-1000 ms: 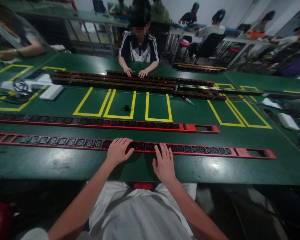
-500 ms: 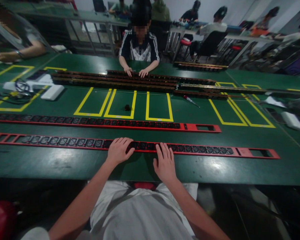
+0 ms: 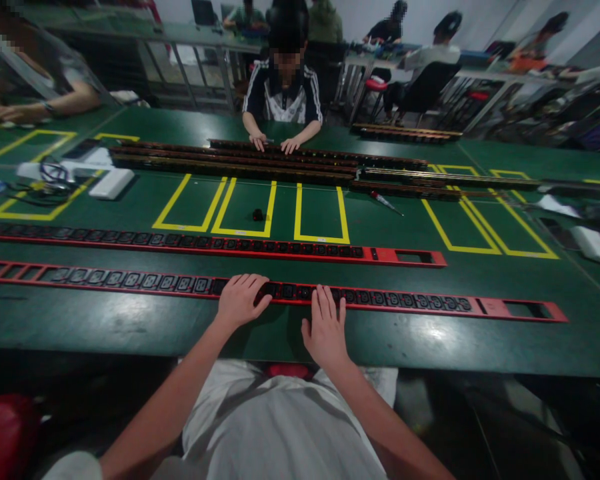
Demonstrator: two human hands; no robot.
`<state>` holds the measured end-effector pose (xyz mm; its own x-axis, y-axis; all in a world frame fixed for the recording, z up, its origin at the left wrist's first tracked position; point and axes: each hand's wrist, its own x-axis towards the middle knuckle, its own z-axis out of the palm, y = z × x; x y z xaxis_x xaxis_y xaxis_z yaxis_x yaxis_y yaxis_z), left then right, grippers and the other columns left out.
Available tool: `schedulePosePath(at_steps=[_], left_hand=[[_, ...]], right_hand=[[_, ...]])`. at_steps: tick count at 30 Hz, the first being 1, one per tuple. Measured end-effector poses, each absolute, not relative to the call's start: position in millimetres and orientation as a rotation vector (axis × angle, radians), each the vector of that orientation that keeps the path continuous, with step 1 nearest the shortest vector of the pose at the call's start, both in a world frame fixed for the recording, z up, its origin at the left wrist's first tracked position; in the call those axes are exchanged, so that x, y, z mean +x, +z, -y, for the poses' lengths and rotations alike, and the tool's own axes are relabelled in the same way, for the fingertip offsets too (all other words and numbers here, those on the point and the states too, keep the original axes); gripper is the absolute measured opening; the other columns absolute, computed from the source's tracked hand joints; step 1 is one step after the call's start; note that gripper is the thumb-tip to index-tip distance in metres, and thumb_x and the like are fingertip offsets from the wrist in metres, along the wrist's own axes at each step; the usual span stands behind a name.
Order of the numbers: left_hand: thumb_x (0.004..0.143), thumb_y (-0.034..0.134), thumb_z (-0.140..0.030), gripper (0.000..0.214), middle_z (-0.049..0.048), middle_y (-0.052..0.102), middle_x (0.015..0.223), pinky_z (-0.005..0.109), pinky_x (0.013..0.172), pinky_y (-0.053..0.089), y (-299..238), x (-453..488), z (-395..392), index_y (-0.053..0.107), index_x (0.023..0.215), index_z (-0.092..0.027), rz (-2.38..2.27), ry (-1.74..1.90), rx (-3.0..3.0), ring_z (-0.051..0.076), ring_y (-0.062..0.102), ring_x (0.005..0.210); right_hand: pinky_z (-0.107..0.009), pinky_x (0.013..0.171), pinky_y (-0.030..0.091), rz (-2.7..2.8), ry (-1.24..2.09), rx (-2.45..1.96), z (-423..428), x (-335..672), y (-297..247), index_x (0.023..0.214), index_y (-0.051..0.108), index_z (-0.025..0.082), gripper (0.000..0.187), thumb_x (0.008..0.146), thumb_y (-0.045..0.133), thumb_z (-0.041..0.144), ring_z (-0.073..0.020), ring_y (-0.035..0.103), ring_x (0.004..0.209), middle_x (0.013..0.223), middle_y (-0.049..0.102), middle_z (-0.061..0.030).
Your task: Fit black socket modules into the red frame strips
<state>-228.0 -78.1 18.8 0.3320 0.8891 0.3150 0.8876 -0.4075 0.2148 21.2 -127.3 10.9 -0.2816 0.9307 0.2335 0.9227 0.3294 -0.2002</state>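
Observation:
A long red power strip (image 3: 410, 302) with a row of black sockets lies across the green table (image 3: 130, 323), nearest to me. My left hand (image 3: 240, 300) rests on it with fingers curled over its top. My right hand (image 3: 325, 327) lies just to the right, fingers stretched flat with the tips on the sockets. A second red strip (image 3: 280, 248) lies parallel behind the first.
Yellow taped rectangles (image 3: 320, 213) mark the table's middle, with a small black part (image 3: 257, 215) and a screwdriver (image 3: 386, 203) there. Dark strips (image 3: 230, 163) lie at the far side, where a seated person's hands (image 3: 275, 143) press on them. White boxes and cables (image 3: 75, 177) sit at left.
My hands have barely moved on the near strip. The view has shifted slightly to the left, so everything sits a little further right in the picture.

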Motion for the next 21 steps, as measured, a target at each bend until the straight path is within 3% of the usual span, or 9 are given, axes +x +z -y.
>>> schedulePosePath(at_steps=[6,10,15,21], left_hand=[[0.095,0.056,-0.040,0.031,0.0080,0.073,0.112,0.044,0.091,0.044,18.8,-227.4,77.5,0.065,0.117,-0.019,-1.707,0.605,2.542,0.026,0.065,0.101],[0.095,0.056,-0.040,0.031,0.0084,0.073,0.112,0.044,0.091,0.045,18.6,-227.7,77.7,0.065,0.117,-0.019,-1.708,0.609,2.544,0.027,0.065,0.101],[0.096,0.055,-0.040,0.031,0.0082,0.072,0.113,0.043,0.091,0.044,18.7,-227.7,77.9,0.064,0.117,-0.019,-1.702,0.607,2.543,0.027,0.065,0.102],[0.096,0.055,-0.040,0.032,0.0083,0.072,0.112,0.044,0.090,0.045,19.7,-227.1,77.4,0.064,0.117,-0.019,-1.699,0.606,2.540,0.027,0.065,0.102]], right_hand=[[-0.068,0.122,0.001,2.283,0.047,-1.687,127.7,13.1,7.9,0.158,0.033,0.012,0.066,0.095,0.049,0.023,-0.0309,0.019,0.156,0.167,0.026,-0.0166],[-0.067,0.123,0.001,2.347,0.049,-1.640,128.2,14.1,8.5,0.159,0.033,0.018,0.065,0.096,0.047,0.020,-0.0293,0.015,0.157,0.169,0.020,-0.0140],[-0.065,0.124,-0.002,2.424,0.039,-1.573,127.6,14.5,9.3,0.158,0.036,0.022,0.065,0.095,0.048,0.019,-0.0281,0.019,0.156,0.167,0.030,-0.0089],[-0.063,0.125,0.001,2.403,0.050,-1.609,126.2,14.1,10.1,0.159,0.034,0.021,0.065,0.096,0.048,0.022,-0.0265,0.021,0.155,0.166,0.031,-0.0081]])
